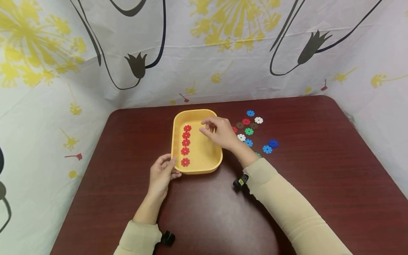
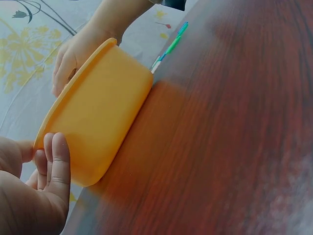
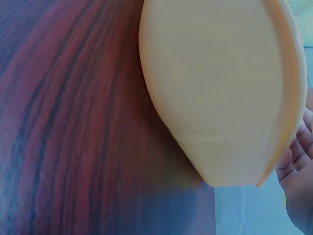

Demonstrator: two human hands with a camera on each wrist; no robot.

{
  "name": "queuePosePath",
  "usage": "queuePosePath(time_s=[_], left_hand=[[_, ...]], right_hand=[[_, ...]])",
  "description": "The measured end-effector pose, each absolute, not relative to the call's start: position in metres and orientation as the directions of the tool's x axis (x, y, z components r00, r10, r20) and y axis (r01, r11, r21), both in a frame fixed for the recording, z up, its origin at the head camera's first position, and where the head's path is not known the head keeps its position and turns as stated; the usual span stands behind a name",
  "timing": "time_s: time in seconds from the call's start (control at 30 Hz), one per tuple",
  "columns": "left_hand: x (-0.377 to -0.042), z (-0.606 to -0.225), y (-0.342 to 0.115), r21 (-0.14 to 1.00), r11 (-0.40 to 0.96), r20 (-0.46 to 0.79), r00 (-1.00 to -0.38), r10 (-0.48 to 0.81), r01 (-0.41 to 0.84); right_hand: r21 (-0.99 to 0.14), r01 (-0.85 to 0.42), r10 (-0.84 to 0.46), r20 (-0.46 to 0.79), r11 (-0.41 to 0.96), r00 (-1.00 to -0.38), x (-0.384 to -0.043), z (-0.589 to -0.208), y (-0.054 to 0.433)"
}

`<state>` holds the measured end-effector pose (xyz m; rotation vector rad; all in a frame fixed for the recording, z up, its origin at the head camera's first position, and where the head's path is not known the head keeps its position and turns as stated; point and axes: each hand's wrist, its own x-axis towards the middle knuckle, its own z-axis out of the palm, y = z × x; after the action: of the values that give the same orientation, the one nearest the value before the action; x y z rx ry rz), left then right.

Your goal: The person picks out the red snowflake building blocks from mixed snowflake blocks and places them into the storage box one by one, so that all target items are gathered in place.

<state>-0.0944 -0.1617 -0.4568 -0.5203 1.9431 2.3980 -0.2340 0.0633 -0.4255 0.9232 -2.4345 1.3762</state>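
A yellow plastic tray (image 1: pixel 204 154) stands on the table, with several red snowflake discs (image 1: pixel 186 142) in a column along its left side. My left hand (image 1: pixel 160 175) grips the tray's near left corner, thumb at the rim and fingers against the outer wall, as the left wrist view shows on the tray (image 2: pixel 98 112). Over the right half of the tray hovers my right hand (image 1: pixel 221 132). Its fingers are loosely bent, thumb and forefinger apart, with nothing visible between them. In the right wrist view the right hand (image 3: pixel 301 181) is partly cut off beside the tray (image 3: pixel 215 83).
Loose snowflake discs lie right of the tray: blue (image 1: pixel 267 149), white (image 1: pixel 259 120), green (image 1: pixel 249 131), brown (image 1: pixel 254 126) and red (image 1: pixel 246 121). My right forearm hides some of them. Patterned cloth (image 1: pixel 178 78) hangs behind the dark red table (image 1: pixel 306 141).
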Motion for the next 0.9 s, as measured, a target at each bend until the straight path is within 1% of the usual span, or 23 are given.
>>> queuePosePath(time_s=[0.13,0.4,0.53,0.73,0.9], left_hand=[[-0.093,-0.456,-0.162,0.949,-0.225,-0.265,-0.944,-0.199,-0.219],[-0.094,-0.454,-0.162,0.949,-0.226,-0.264,-0.945,-0.193,-0.219],[-0.093,-0.455,-0.164,0.951,-0.217,-0.262,-0.945,-0.195,-0.219],[-0.094,-0.456,-0.164,0.956,-0.202,-0.254,-0.948,-0.194,-0.214],[-0.095,-0.457,-0.164,0.954,-0.205,-0.257,-0.947,-0.193,-0.217]], right_hand=[[-0.743,-0.555,-0.395,0.414,0.373,-0.820,-0.236,-0.426,0.070],[-0.772,-0.503,-0.346,0.383,0.390,-0.856,-0.240,-0.426,0.085],[-0.806,-0.441,-0.309,0.335,0.396,-0.890,-0.243,-0.426,0.096],[-0.870,-0.328,-0.212,0.265,0.368,-0.941,-0.247,-0.428,0.113],[-0.892,-0.263,-0.168,0.215,0.367,-0.962,-0.250,-0.432,0.126]])
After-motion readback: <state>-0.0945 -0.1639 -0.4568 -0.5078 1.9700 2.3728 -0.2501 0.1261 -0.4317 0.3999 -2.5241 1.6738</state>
